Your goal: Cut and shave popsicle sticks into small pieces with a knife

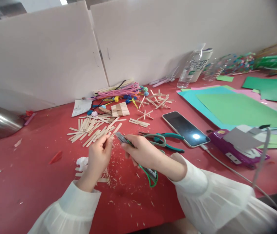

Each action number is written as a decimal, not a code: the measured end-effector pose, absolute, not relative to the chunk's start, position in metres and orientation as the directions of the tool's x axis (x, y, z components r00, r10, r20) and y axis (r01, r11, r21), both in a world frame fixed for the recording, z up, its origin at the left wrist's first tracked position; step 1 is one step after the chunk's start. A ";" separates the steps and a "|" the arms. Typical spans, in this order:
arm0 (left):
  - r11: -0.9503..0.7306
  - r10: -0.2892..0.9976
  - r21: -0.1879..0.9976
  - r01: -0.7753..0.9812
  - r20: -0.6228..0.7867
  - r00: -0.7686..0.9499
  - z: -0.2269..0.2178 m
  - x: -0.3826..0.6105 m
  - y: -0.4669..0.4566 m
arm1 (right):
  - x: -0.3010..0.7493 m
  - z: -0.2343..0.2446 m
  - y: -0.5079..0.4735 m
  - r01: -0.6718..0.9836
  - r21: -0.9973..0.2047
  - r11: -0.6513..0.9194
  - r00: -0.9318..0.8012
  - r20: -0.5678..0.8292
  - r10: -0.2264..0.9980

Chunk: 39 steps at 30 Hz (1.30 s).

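My left hand [100, 154] is closed in a pinch on a thin wooden craft stick [111, 134], mostly covered by the fingers. In my right hand [144, 151] is a utility knife [121, 137], its blade pointing left towards the pinched stick. A green-edged end of the handle [151, 177] shows below the right palm. Wood shavings [114, 178] are scattered under both hands. A loose pile of craft sticks [89, 128] spreads just beyond the left hand. Beside the left wrist, a crumpled white tissue [82, 162] lies near several more sticks.
Teal-handled pliers [169, 138] and a phone [186, 128] on a cable lie right of my hands. Further right are a purple power strip [236, 149] and coloured paper [245, 107]. Pipe cleaners [118, 91], joined stick stars [159, 99] and a bottle [189, 71] stand towards the white partition.
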<state>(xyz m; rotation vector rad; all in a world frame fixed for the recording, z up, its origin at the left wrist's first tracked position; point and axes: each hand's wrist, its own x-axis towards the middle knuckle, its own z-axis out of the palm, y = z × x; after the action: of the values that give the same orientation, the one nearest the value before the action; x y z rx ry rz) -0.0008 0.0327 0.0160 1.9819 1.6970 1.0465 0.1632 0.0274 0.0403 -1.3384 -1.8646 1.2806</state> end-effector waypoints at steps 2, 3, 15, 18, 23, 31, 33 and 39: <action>-0.253 0.941 0.648 0.719 0.338 0.026 0.017 0.000 0.032 | 0.163 0.039 0.027 0.419 -0.907 0.052 -0.390 -0.127 0.912; -0.260 0.937 0.641 0.722 0.348 0.029 0.017 0.000 0.032 | 0.163 0.038 0.027 0.410 -0.911 0.053 -0.389 -0.122 0.913; -0.274 0.927 0.630 0.727 0.373 0.025 0.018 0.002 0.031 | 0.161 0.034 0.028 0.223 -0.973 -0.062 -0.446 -0.158 0.881; -0.280 0.919 0.617 0.735 0.395 0.019 0.016 0.002 0.031 | 0.160 0.040 0.028 0.162 -0.970 -0.183 -0.449 -0.238 0.861; -0.289 0.913 0.639 0.713 0.408 0.005 0.015 0.005 0.030 | 0.157 0.043 0.027 -0.016 -0.927 -0.375 -0.497 -0.318 0.808; -0.255 0.922 0.700 0.667 0.384 -0.050 0.015 0.009 0.032 | 0.149 0.041 0.024 -0.277 -0.838 -0.471 -0.504 -0.290 0.813; -0.262 0.919 0.708 0.656 0.389 -0.054 0.016 0.010 0.032 | 0.150 0.040 0.024 -0.300 -0.824 -0.480 -0.527 -0.277 0.804; -0.239 0.923 0.726 0.644 0.376 -0.081 0.015 0.007 0.033 | 0.151 0.032 0.021 -0.021 -0.985 -0.169 -0.407 -0.146 0.901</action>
<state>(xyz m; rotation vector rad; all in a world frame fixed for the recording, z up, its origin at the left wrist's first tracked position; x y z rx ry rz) 0.0068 0.0328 0.0153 1.8792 1.6992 1.2327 0.1506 0.0215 0.0317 -1.0592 -1.3835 1.6652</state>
